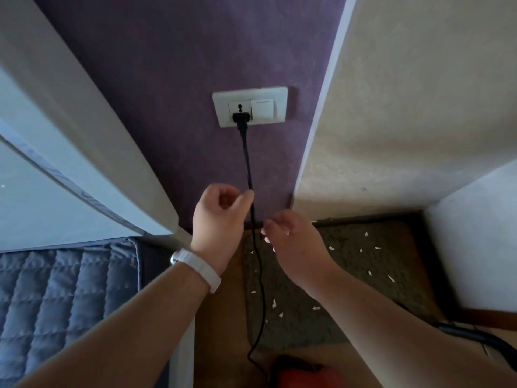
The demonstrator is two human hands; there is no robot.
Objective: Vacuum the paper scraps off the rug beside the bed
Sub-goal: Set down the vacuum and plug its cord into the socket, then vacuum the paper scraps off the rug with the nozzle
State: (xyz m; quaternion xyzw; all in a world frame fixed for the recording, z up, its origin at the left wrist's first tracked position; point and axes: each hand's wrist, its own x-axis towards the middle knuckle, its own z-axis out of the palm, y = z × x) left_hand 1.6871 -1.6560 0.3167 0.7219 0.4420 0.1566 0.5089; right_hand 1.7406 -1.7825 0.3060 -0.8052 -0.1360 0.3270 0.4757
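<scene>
Head view: the plug (240,117) sits in the socket (249,106), and its cord (248,163) hangs slack between my hands down toward the red vacuum (302,373) at the bottom edge. My left hand (221,217) is curled with its fingertips against the cord; I cannot tell whether it pinches. My right hand (291,242) hangs loose just beside the cord, holding nothing. The scraps (274,303) lie scattered on the rug (349,275) by the bed (56,303). I judge them featherlight and easily blown about. The cord is limp, so I'd grip the vacuum's rigid body.

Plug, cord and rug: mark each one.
plug (240,117), head view, black body in the wall socket.
cord (247,158), head view, straight run below the plug.
rug (349,264), head view, bare pile near its middle.
</scene>
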